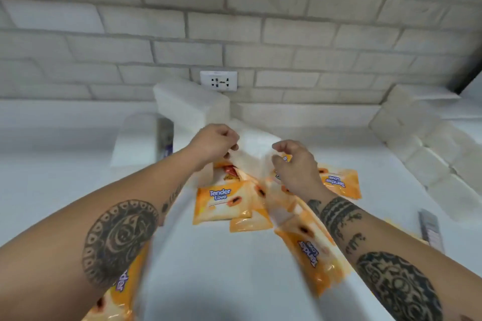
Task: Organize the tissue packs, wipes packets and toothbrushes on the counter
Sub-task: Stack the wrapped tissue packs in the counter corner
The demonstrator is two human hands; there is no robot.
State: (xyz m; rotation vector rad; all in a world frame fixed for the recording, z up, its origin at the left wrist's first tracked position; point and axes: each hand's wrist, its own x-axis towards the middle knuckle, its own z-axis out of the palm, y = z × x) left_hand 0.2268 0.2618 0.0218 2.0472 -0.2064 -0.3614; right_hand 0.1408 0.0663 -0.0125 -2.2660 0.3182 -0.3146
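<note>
The left hand (214, 143) is pinching a soft, crinkly white tissue pack (253, 150) over glossy orange wipes packets (221, 203) on the smooth counter (221, 268). The right hand (292, 164) is curling loosely at the pack's right edge, grip unclear.

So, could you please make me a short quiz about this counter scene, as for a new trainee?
1. True or false: a plug sits in the wall socket.
2. What does the left hand pinch? A) a toothbrush B) a white tissue pack C) a bottle
3. Fill in the missing word: the orange wipes packets read "Tender ____".

Key: 1 false, the socket is empty; 2 B; 3 Love.
</note>
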